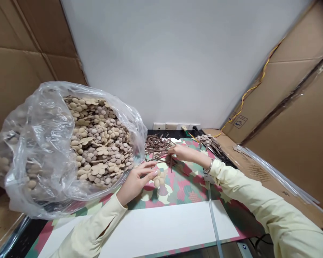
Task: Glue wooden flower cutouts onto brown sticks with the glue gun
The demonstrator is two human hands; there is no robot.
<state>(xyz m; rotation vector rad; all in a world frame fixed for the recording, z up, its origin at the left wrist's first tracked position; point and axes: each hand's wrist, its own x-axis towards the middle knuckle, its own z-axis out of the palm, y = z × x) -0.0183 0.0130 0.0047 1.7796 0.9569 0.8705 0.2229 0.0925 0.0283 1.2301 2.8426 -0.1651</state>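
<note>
My left hand (pixel 137 181) pinches a beige padded flower piece (pixel 159 179) between thumb and fingers, just above the camouflage-patterned cloth (pixel 190 191). Farther back and to the right, my right hand (pixel 183 152) has its fingertips closed on a thin brown strip (pixel 171 165) that hangs down. Behind those fingers lies a loose pile of similar brown strips (pixel 157 143). To the left, a clear plastic bag (pixel 47 118) gapes open, full of beige and greyish flower pieces (pixel 102 150).
White paper (pixel 161 229) covers the table's front. Right of it hangs a pale flat strap (pixel 213 215). Flower pieces with brown stems (pixel 208 141) lie at the back right. Sockets (pixel 171 126) line the wall. Cardboard (pixel 293 118) stands at both sides, and a yellow cable (pixel 263 73) runs up the right.
</note>
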